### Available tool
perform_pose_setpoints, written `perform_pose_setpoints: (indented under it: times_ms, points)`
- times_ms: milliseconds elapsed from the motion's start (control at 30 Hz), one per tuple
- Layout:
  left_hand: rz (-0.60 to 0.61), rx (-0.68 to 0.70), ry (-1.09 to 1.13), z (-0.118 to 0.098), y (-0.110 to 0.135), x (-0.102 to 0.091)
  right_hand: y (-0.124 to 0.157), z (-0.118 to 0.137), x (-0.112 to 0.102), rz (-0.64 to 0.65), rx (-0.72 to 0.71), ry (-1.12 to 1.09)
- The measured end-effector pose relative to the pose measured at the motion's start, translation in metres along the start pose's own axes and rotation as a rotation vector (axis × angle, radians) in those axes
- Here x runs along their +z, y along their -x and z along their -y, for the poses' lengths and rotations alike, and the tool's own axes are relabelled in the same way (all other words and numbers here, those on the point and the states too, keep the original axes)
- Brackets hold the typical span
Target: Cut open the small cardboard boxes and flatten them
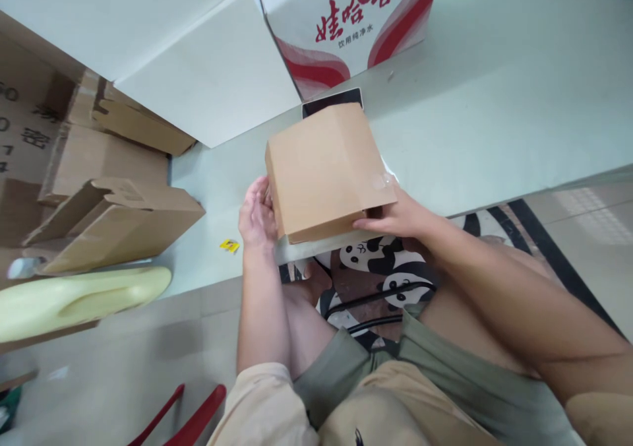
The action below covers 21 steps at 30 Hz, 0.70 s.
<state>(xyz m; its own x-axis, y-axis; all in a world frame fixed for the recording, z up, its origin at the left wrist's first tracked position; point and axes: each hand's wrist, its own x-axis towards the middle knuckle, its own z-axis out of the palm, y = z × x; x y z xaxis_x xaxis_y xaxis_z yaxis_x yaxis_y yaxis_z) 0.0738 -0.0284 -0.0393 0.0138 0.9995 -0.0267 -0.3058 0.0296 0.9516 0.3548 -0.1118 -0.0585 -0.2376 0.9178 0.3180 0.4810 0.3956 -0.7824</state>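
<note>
The person's left hand [258, 215] and right hand [395, 214] hold a brown cardboard box [321, 165] between them at the near edge of the desk [484, 116], near a dark-lined box [336, 101] and a Wahaha purified-water carton [353, 50].

Carton [324, 169]: between your left hand [258, 215] and right hand [398, 214], at the near edge of the counter [484, 116].
Open box [332, 102]: just behind the carton, before the water case [353, 33].
Packet [229, 245]: on the counter, left of your left hand.
Cardboard boxes [131, 228]: farther left.
</note>
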Motion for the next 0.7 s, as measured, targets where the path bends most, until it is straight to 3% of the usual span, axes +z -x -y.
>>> perform_pose_setpoints:
  times_ms: [100,233,333,433,533,700]
  points:
    - [-0.062,-0.023,0.018,0.002,0.001,-0.003,-0.002,0.001,0.004,-0.003,0.172,-0.046]
    - [-0.01,-0.166,0.025,0.003,0.002,-0.003,-0.005,0.006,0.004,-0.238,0.376,-0.036]
    - [0.051,-0.197,0.08,0.004,0.004,0.002,-0.004,0.011,0.0,-0.379,0.406,0.003]
    - [0.037,-0.114,0.094,0.003,0.007,0.006,-0.002,0.015,-0.003,-0.481,0.423,-0.009]
    - [0.0,0.005,0.022,0.001,0.007,0.006,-0.002,0.017,-0.005,-0.546,0.373,-0.13]
    - [-0.072,-0.049,-0.036,-0.001,0.002,-0.001,-0.005,0.013,-0.009,-0.664,0.338,-0.341]
